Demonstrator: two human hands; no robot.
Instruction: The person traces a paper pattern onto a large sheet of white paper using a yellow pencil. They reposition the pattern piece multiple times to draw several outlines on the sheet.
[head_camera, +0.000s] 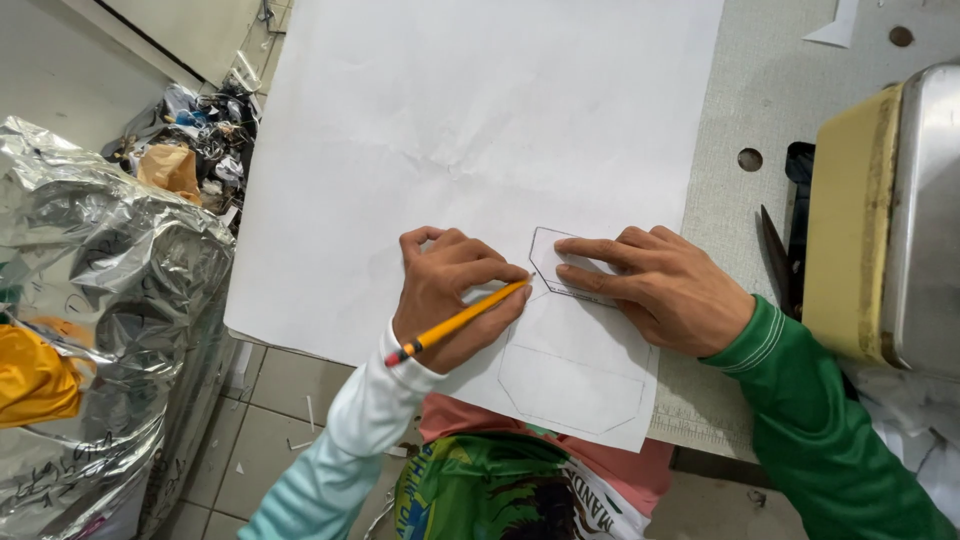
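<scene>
Pencil work is underway on a large white sheet of paper (470, 130) spread over the grey work table (770, 90). The left hand (455, 290) pinches a yellow pencil with a red eraser end (457, 321), its tip meeting the lower left edge of a small white paper template with angled corners (560, 265) that lies flat on the sheet. The right hand (655, 285) lies over that template with its fingers stretched out and pressed down, pinning it in place. Just below, nearer the sheet's front edge, a larger pencilled outline with clipped corners (572, 388) is already closed and complete. Around the small template a dark line shows along the top and left sides; the side under the right hand is hidden, so I judge that outline only partly drawn, with the pencil at its lower left. Dark scissors (778, 262) lie on the table beside a yellow-and-metal machine (880, 220), well apart from both hands. Crumpled silver foil sheeting (110, 330) bulks up at the left.
</scene>
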